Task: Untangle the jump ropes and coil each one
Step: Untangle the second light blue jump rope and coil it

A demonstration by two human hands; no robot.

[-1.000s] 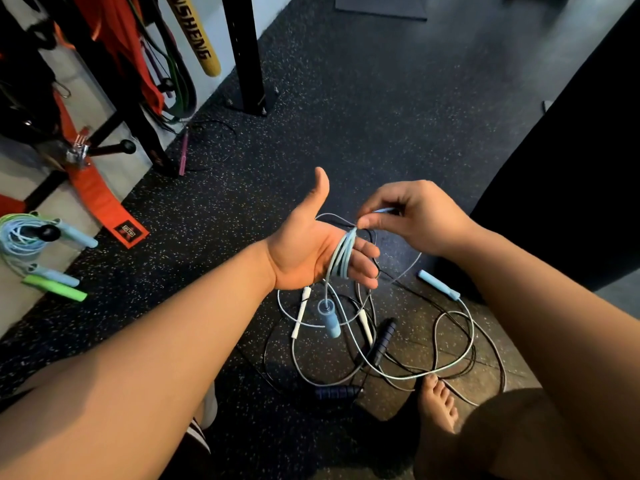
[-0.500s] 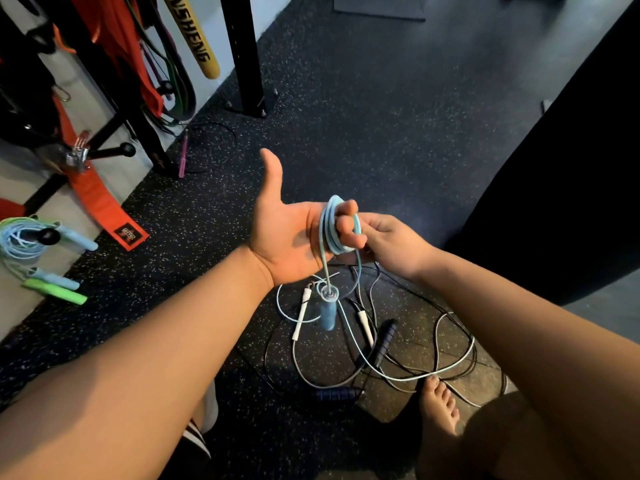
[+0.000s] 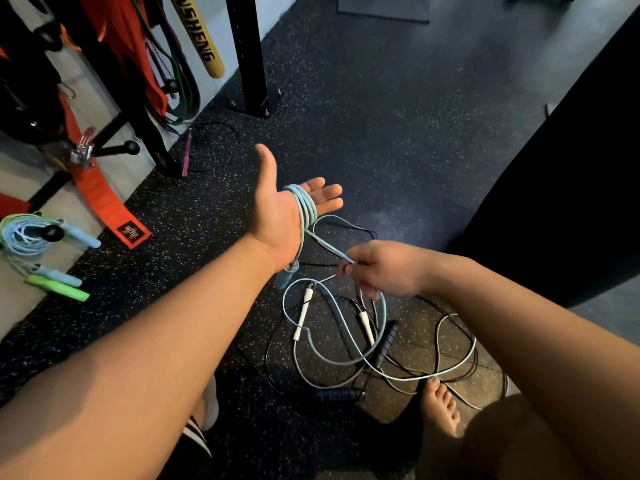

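My left hand [image 3: 277, 209] is held out palm up with straight fingers, and several turns of a light blue jump rope [image 3: 304, 206] are wound around it. One blue handle [image 3: 284, 277] of that rope hangs below my wrist. My right hand [image 3: 384, 271] pinches the same rope a short way below the coil. On the floor under my hands lies a tangle: a white rope with white handles [image 3: 302, 317] and a black rope with dark blue handles [image 3: 337, 395].
Coiled blue and green ropes [image 3: 41, 251] lie on the pale floor at left. A black rack post [image 3: 249, 53] with bands and an orange strap [image 3: 104, 202] stands behind. A purple-handled rope [image 3: 187, 152] lies near it. My bare foot [image 3: 441, 405] touches the tangle.
My right hand has drawn away from the left palm, down and to the right, pulling the blue rope taut. The coil now sits around my left hand, whose fingers have straightened.
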